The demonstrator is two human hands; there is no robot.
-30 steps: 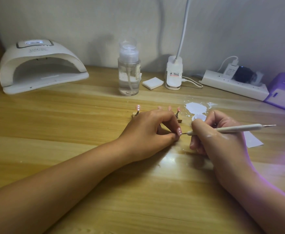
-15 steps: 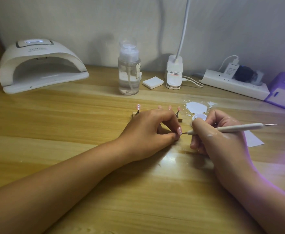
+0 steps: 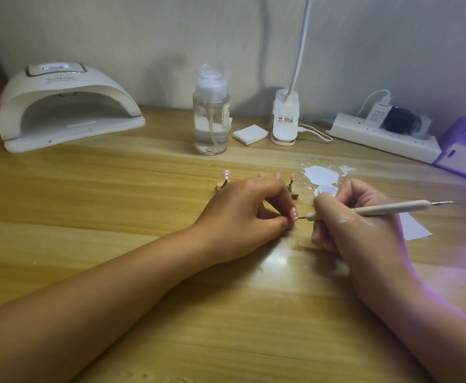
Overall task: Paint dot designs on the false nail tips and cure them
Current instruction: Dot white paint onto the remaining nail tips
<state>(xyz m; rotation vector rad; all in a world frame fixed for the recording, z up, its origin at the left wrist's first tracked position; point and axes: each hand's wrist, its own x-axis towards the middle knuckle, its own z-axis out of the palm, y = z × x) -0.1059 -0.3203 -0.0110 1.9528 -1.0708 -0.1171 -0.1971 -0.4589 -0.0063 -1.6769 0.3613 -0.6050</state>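
My left hand rests on the wooden table and pinches a pink false nail tip between thumb and forefinger. White dots show on that tip. My right hand grips a white dotting pen like a pencil, its fine point touching the held tip. Behind my left hand, more pink nail tips stand on small clips of a holder, partly hidden by my fingers. A white curing lamp sits open at the back left.
A clear pump bottle and a white pad stand at the back centre beside a desk-lamp base. A power strip lies back right. A white paint blob and paper sit near my right hand.
Both hands hold nearly still; the pen point stays at the nail tip with only a tiny shift.
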